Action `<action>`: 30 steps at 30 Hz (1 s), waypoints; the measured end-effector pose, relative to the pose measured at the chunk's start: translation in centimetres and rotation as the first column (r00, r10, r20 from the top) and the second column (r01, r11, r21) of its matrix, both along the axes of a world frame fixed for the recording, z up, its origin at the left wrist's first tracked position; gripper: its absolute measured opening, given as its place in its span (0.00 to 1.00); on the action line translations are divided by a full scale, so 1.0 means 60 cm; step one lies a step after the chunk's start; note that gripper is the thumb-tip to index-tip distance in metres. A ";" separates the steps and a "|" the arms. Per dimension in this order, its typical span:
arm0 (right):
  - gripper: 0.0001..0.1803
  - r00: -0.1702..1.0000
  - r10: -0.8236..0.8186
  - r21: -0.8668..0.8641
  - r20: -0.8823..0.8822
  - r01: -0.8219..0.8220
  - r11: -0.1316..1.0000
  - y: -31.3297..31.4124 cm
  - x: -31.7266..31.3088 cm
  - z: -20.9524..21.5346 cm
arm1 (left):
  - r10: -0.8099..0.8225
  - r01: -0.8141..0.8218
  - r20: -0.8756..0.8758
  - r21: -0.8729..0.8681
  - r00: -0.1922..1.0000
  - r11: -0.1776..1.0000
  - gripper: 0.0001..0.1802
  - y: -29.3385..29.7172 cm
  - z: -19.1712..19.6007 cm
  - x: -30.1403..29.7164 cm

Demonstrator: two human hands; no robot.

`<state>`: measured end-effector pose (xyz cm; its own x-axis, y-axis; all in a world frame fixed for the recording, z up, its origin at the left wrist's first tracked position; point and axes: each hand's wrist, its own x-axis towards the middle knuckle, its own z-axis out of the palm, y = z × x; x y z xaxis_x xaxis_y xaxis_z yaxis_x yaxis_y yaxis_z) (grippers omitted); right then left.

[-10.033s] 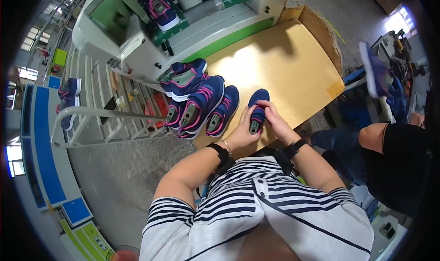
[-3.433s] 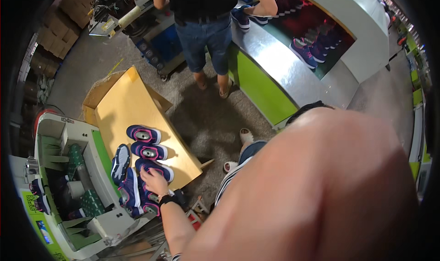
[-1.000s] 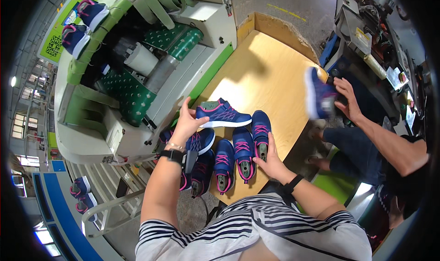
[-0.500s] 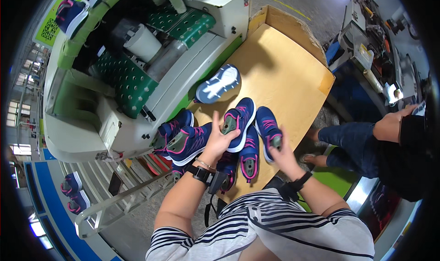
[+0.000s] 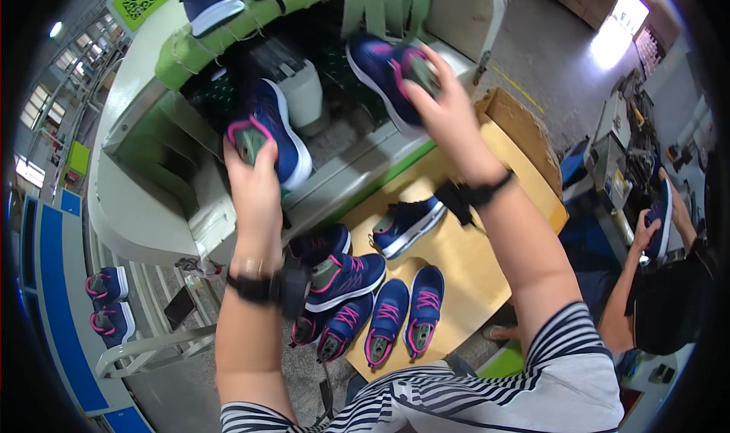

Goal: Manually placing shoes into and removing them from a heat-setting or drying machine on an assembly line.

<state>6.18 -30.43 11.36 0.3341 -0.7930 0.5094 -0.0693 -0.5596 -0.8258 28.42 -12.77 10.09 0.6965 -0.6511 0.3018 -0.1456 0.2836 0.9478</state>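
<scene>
Held shoes point(image 5: 286, 133) rose, half-blocking what seem green belts point(image 5: 332, 68).

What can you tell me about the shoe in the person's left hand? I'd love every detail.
The shoe has a dark blue upper that looks like fabric, pink trim around its opening and a white sole. A grey-green insert sits in the opening. The left hand grips it at the heel end; the toe points upward in the picture and the sole's edge faces right. It is held up at the mouth of the white machine; whether it touches anything besides the hand is unclear.
</scene>
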 end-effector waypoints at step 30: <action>0.38 0.980 -0.119 0.840 0.158 -0.070 0.538 0.527 -0.366 -0.306 | -0.900 0.523 0.305 0.736 0.311 0.430 0.52 -0.014 -0.341 -0.328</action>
<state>-15.75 1.17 -6.98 0.2887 -0.8915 -0.3492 0.1247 0.3966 -0.9095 8.74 -13.61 -10.37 -0.3634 -0.9278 -0.0843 -0.6488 0.1871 0.7376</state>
